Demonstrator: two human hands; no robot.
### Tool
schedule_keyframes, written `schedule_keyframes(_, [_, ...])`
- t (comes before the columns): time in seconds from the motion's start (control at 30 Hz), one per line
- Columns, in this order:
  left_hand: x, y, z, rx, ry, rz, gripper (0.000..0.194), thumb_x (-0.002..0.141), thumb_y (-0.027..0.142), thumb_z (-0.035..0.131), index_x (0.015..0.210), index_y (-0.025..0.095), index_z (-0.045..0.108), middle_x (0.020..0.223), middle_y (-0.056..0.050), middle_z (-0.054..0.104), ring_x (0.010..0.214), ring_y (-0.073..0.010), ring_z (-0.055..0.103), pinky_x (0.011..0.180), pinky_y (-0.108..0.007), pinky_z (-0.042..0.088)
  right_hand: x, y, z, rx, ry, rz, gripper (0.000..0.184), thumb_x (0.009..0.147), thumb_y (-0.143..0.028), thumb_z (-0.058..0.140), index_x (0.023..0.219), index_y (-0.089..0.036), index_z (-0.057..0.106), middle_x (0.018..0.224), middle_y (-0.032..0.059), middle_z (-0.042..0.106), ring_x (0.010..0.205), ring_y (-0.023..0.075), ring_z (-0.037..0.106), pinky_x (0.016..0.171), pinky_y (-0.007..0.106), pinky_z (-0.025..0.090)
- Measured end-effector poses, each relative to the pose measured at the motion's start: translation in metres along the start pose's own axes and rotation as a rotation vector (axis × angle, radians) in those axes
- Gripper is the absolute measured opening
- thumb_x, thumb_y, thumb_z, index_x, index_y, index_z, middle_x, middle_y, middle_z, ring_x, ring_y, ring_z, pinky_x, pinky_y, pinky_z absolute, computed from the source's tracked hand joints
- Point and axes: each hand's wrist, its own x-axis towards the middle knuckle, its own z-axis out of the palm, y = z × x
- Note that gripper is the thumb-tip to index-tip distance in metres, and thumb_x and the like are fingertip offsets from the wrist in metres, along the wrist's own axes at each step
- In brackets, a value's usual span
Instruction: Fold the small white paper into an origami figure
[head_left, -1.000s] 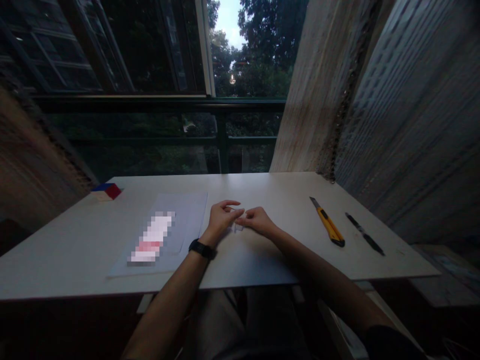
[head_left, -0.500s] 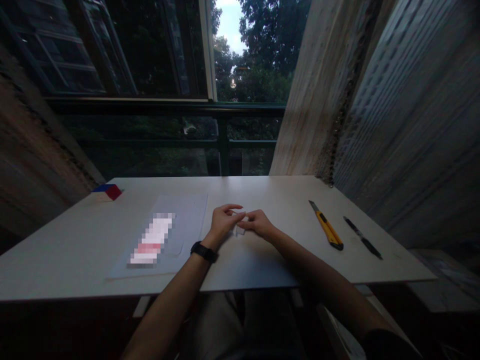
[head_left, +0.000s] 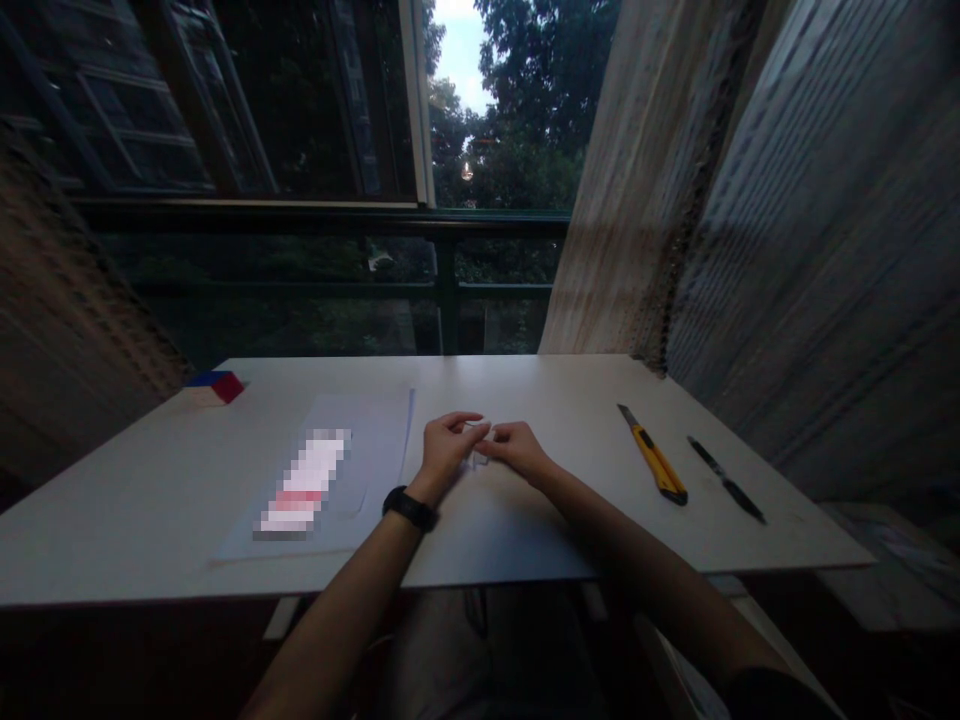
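Both hands meet over the middle of the white table [head_left: 510,550]. My left hand [head_left: 448,442], with a black watch [head_left: 409,508] on its wrist, has thumb and fingers curled in a pinch. Opposite it, my right hand [head_left: 519,450] pinches from the other side, fingertips almost touching those of the left. Between and just below the fingertips shows a small whitish piece of paper [head_left: 481,460]. Most of that piece is covered by the fingers, so its full shape cannot be made out.
Paper sheets [head_left: 382,430] lie left of the hands, partly blurred out. A blue, red and white cube [head_left: 216,388] sits at the far left. To the right are a yellow utility knife [head_left: 654,458], blade showing, and a black pen [head_left: 727,480]. A window and curtains [head_left: 592,230] stand behind.
Hardly anything differs. Both hands stay together over the same spot with the small paper piece, and the view has tilted very slightly.
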Motion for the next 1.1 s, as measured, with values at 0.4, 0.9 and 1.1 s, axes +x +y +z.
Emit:
schedule_keyframes(0.4, [0.003,-0.003,0.0,0.053,-0.023,0.004,0.032,0.052,0.035,0.075,0.072,0.01,0.07,0.053,-0.003,0.062,0.048,-0.0118,0.052,0.047,-0.023,0.038,0.002,0.002,-0.006,0.012,-0.079,0.02,0.041,0.051,-0.047,0.073,0.048,-0.015,0.048,0.042,-0.0072,0.037,0.043,0.0048,0.028,0.043,0.022,0.018])
schedule_keyframes(0.9, [0.008,-0.009,-0.003,0.068,0.045,0.011,0.031,0.054,0.038,0.074,0.07,0.011,0.07,0.06,-0.006,0.066,0.055,-0.0144,0.057,0.052,-0.024,0.041,0.006,0.006,-0.012,0.033,-0.121,0.029,0.04,0.059,-0.049,0.069,0.053,-0.015,0.048,0.045,-0.0067,0.04,0.043,0.0051,0.031,0.044,0.021,0.021])
schedule_keyframes(1.1, [0.013,-0.013,-0.006,-0.102,0.169,-0.003,0.035,0.055,0.038,0.075,0.076,0.011,0.07,0.07,-0.008,0.069,0.064,-0.0154,0.061,0.06,-0.025,0.046,0.001,0.001,-0.009,0.239,-0.076,0.027,0.053,0.055,-0.038,0.075,0.098,-0.018,0.051,0.064,-0.0035,0.059,0.054,0.0097,0.051,0.053,0.022,0.038])
